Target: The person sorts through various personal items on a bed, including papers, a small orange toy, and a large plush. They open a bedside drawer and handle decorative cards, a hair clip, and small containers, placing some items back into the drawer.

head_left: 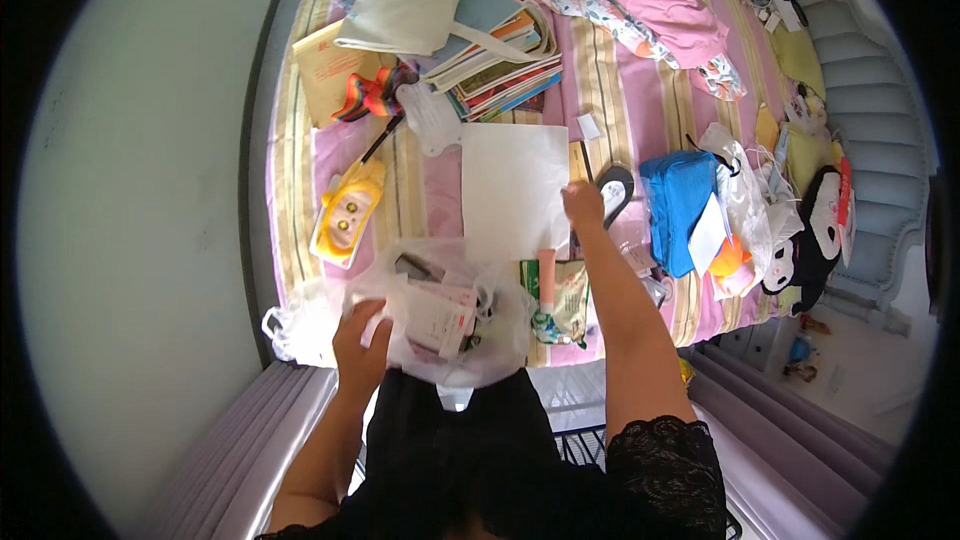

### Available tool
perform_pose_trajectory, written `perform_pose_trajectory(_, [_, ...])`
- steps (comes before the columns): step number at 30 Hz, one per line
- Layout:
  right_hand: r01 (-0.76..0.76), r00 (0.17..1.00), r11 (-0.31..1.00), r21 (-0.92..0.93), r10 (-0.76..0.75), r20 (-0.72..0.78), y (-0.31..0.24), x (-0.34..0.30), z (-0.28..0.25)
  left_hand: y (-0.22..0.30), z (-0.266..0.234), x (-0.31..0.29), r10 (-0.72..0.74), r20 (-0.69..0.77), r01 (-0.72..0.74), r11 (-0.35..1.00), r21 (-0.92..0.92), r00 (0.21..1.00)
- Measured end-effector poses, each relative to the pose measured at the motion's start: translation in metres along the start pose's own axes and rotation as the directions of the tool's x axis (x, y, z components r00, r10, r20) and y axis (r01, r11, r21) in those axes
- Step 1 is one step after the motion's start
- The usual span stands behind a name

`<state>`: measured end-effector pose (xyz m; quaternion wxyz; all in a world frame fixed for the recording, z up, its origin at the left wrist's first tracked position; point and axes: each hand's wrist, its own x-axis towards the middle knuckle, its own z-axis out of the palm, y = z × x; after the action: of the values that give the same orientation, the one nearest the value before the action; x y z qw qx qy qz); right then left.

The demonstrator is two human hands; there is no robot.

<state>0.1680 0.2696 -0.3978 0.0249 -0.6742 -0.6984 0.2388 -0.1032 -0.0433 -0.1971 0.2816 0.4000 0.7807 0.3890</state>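
Gripped the bag (pixel 440 315) rim with the left hand (pixel 358 340), near the bed (pixel 620 90) edge. Pinched the sheet (pixel 513 190) corner with the right hand (pixel 584 205), further up. Best held the bag mouth wide and lifted the sheet flat, clear of the tube (pixel 547 275) and pouch (pixel 565 300).
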Motion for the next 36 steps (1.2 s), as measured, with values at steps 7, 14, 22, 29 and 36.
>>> perform_pose_trajectory(7, [-0.170, 0.958, 0.960, -0.220, 0.108, -0.267, -0.007, 0.145, 0.009, -0.013, 0.021, 0.004, -0.252, 0.017, 0.244, 0.916, -0.317, 0.968])
perform_pose_trajectory(14, [0.137, 0.851, 0.990, 0.031, -0.101, -0.515, 0.016, 0.103, -0.023, -0.005, 0.027, 0.034, -0.274, 0.068, 0.280, 0.886, -0.371, 0.959])
perform_pose_trajectory(22, [0.095, 0.842, 0.994, -0.048, -0.106, -0.530, 0.080, -0.090, -0.070, 0.005, 0.031, 0.033, -0.285, 0.074, 0.290, 0.868, -0.404, 0.956])
perform_pose_trajectory(29, [-0.087, 0.990, 0.948, -0.307, 0.047, -0.136, 0.114, -0.160, -0.009, 0.009, 0.036, 0.027, -0.264, 0.155, 0.305, 0.865, -0.398, 0.952])
perform_pose_trajectory(36, [0.114, 0.987, 0.930, 0.348, -0.067, -0.145, 0.050, -0.117, -0.009, 0.007, 0.026, 0.018, -0.313, 0.117, 0.333, 0.846, -0.417, 0.942])
